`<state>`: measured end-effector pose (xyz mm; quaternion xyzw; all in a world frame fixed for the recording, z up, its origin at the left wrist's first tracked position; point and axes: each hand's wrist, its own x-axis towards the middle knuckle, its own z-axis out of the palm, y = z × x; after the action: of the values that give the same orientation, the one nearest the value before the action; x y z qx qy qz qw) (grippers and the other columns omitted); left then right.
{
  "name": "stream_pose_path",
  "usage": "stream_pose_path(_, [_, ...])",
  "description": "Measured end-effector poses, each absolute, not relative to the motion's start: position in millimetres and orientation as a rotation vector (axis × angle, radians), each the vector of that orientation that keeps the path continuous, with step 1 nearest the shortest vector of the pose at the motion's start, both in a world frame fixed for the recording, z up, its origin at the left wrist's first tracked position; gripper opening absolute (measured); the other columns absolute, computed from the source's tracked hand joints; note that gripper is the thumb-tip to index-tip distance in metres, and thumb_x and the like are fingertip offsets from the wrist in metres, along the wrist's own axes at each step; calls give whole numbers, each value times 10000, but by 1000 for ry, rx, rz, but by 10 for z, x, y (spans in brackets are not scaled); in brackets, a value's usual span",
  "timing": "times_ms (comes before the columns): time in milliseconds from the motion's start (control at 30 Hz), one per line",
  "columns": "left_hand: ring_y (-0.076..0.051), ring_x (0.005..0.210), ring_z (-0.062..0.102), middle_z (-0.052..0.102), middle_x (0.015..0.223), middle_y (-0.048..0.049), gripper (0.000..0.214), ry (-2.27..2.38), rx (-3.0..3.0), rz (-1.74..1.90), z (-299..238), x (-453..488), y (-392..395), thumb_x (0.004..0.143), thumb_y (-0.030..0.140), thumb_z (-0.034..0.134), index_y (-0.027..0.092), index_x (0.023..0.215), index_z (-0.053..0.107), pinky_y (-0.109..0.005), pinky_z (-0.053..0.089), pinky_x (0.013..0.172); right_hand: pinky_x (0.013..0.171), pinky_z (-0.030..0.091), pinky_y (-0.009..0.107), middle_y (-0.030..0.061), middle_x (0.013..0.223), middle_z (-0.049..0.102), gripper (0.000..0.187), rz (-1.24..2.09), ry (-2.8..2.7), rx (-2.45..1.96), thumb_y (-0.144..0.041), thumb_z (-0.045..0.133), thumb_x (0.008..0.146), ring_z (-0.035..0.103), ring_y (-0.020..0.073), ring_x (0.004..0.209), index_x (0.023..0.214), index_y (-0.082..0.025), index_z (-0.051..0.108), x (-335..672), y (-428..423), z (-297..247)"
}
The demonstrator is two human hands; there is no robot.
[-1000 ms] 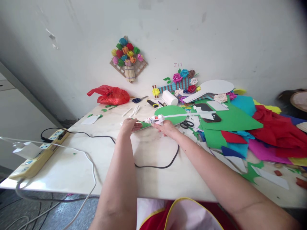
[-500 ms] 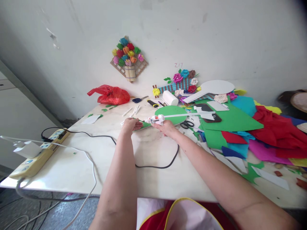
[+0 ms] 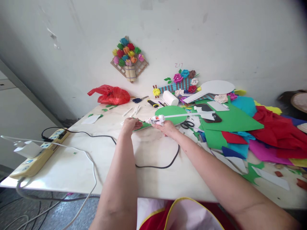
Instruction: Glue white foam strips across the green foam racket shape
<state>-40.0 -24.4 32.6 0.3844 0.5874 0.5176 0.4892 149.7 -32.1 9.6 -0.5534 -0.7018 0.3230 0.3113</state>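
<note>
Right fingers [image 3: 160, 127] hold a glue gun [image 3: 156, 119]; left fingers [image 3: 137, 124] touch a green paddle shape [image 3: 171, 112], grip hidden. Flowers [image 3: 126, 50] fill a pot [image 3: 130, 74].

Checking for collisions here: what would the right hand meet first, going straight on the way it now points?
Likely the left hand: the glue gun in the right hand points that way, though depth is unclear.

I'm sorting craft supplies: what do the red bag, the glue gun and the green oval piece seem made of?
Red bag: probably thin plastic film, glossy, with crinkles and highlights. Glue gun: likely hard plastic, white, patterned, moulded-looking. Green oval piece: matte, evenly coloured; foam sheet or card, I can't tell.
</note>
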Motion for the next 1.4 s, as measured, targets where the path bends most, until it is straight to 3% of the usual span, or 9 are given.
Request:
stream_pose_path(267, [-170,593,639,631,576,-57,26,1461,936,1246,327,-401,-247,728,145,518,145,705,506,-287,515,652,340,361,195,-9,432,495,502,823,-1878,-1494,-615,535,666,437,91,325,798,-147,661,1520,-326,96])
stream_pose_path(600, [-176,578,635,624,553,-56,14,1454,940,1242,333,-395,-258,732,135,505,143,741,511,-307,513,669,327,320,166,10,573,573,482,974,-1772,-1429,-564,551,690,390,47,339,917,-149,642,1539,-362,114])
stream_pose_path(933, [-179,582,637,624,567,-61,25,1435,953,1254,315,-406,-241,729,134,503,143,714,485,-313,510,667,331,331,151,34,685,614,456,974,-1783,-1439,-546,567,686,456,59,406,896,-150,647,1524,-403,161])
stream_pose_path(1400, [-172,605,635,622,572,-50,12,1460,939,1249,343,-404,-260,726,150,505,159,734,506,-288,498,667,360,358,190,11,510,549,530,790,-1890,-1518,-629,506,683,445,82,348,838,-146,660,1552,-353,112])
